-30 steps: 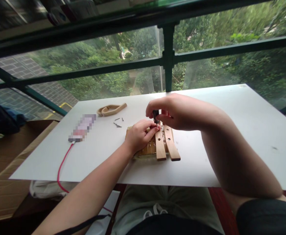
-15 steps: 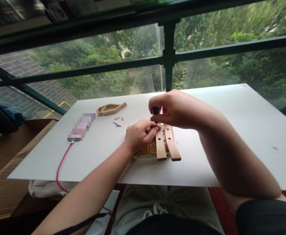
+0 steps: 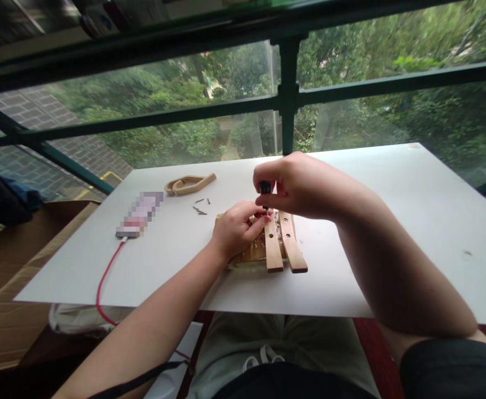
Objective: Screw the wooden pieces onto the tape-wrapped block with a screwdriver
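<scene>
My right hand [image 3: 290,185] is wrapped round the black handle of a screwdriver [image 3: 265,188], held upright with its shaft pointing down. The shaft meets the far end of a curved wooden piece [image 3: 274,255] with a dark hole. My left hand [image 3: 240,228] is closed in a pinch at that spot, fingertips against the shaft and the wood; what lies between them is hidden. Beside it on the right lies a similar wooden piece [image 3: 296,259] with two screw holes. Both rest across a brownish block [image 3: 249,255] with whitish bits on it.
On the white table [image 3: 371,266], several loose screws [image 3: 200,211] lie left of the block. Behind them is a hooked wooden part [image 3: 193,183]. A phone [image 3: 139,215] with a red cable [image 3: 101,282] lies at left. A cardboard box [image 3: 22,310] stands left of the table, windows beyond.
Almost nothing differs. The view has shifted very slightly; both hands and the screwdriver keep the same place on the wooden piece.
</scene>
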A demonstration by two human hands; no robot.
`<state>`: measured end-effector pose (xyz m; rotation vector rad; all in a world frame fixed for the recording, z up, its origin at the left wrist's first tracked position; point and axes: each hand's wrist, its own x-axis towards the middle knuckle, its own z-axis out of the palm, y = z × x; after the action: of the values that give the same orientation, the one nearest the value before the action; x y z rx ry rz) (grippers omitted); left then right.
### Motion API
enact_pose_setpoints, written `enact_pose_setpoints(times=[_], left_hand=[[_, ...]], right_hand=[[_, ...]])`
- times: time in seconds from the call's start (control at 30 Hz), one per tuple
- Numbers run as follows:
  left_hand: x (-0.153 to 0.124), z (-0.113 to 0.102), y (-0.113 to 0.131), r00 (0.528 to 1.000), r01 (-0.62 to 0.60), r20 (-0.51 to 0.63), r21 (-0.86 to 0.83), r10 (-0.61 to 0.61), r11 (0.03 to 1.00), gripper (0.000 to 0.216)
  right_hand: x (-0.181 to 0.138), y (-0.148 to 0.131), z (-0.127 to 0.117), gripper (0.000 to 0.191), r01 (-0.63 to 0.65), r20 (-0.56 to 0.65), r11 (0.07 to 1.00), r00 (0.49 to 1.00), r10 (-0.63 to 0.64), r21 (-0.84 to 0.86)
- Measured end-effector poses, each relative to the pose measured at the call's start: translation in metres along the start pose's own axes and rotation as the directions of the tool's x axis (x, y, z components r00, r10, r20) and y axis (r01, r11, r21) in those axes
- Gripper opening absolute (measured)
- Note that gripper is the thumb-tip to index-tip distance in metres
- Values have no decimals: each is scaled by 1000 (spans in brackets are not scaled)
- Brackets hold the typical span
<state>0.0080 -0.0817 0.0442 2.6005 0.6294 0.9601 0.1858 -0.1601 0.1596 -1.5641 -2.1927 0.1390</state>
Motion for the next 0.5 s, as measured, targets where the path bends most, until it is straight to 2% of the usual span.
enact_pose_setpoints(times=[0.5], left_hand=[[-1, 1, 0, 999, 10, 35, -1, -10, 1000, 8]], right_hand=[[0, -1, -2, 16, 5, 0, 1000, 1000, -5, -3]])
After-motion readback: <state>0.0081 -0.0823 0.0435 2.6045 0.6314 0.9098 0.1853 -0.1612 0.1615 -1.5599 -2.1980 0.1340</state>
